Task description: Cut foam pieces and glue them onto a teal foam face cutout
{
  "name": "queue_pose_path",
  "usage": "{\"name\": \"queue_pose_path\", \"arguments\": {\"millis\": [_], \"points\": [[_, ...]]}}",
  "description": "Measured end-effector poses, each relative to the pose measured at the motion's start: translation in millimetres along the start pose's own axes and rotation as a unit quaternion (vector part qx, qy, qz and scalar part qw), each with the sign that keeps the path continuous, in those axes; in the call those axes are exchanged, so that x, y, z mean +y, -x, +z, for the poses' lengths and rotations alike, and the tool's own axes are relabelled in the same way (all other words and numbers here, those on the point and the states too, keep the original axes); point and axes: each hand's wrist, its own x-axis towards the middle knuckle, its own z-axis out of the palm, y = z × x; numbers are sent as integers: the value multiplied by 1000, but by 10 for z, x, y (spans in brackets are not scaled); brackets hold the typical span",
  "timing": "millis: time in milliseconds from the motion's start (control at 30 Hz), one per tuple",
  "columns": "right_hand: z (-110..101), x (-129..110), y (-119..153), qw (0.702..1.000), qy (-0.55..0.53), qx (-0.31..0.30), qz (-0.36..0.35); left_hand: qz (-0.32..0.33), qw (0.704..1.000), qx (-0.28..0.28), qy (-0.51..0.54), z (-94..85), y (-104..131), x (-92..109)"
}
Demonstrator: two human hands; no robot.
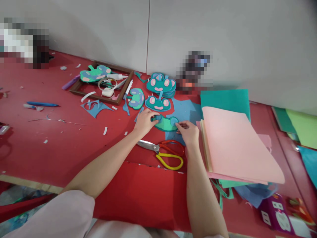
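Note:
A green felt piece (165, 123) with blue round patches lies near the middle of the red table. My left hand (145, 123) pinches its left end at a blue patch. At its right end, my right hand (188, 131) has thumb and fingers closed on the edge. Just behind sits a finished-looking frog-like felt shape (158, 103) with pink circles, and a stack of similar ones (161, 85) is farther back. Scissors (158, 148) with one red and one yellow handle lie open in front of my hands. Blue felt (187, 110) spreads behind and under the green piece.
A brown wooden frame (96, 96) at the back left holds tape, glue and felt. Pink sheets (237, 142) are stacked at the right over green felt (226, 99). A purple box (276, 215) stands front right. Blue pen (42, 103) and scraps lie left.

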Motion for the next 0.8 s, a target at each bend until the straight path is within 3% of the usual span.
{"name": "queue_pose_path", "arguments": {"millis": [200,500,800], "points": [[4,35,-21,999,-15,-26,-38,2,1000,6,5,14,-5,-16],[41,51,-7,977,162,13,-136,-5,1000,-2,6,2,-3,4],[34,83,-20,974,165,1,-154,-1,1000,-1,4,10,-4,-9]]}}
